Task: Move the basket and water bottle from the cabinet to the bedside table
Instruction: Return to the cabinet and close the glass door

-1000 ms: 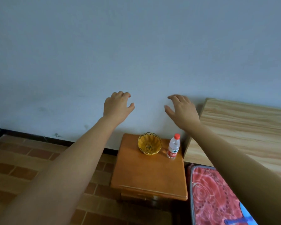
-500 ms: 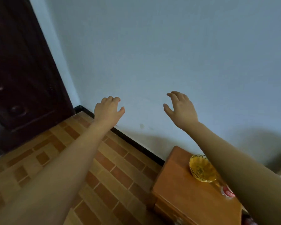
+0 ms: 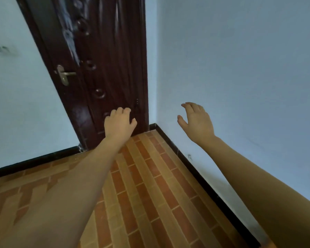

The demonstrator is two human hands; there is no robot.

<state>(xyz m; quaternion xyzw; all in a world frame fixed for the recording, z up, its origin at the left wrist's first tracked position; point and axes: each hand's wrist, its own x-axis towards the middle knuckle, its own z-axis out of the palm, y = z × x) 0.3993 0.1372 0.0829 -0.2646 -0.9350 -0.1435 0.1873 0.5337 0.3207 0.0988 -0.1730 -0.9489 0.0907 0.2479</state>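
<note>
My left hand [image 3: 119, 123] is stretched out in front of me, empty, with its fingers curled loosely apart, over the foot of a dark door. My right hand [image 3: 197, 120] is also held out and empty, fingers spread, in front of the pale blue wall. The basket, the water bottle and the bedside table are out of view.
A dark brown door [image 3: 100, 65] with a metal handle [image 3: 64, 75] stands in the room's corner. Pale blue walls [image 3: 240, 68] meet there, with a black skirting board [image 3: 195, 165] along the brick-patterned tile floor [image 3: 147, 194].
The view has swung left: the orange bedside table with the basket and bottle has slid out of frame on the right, and the door now fills the upper middle. Both hands stay raised and empty.
</note>
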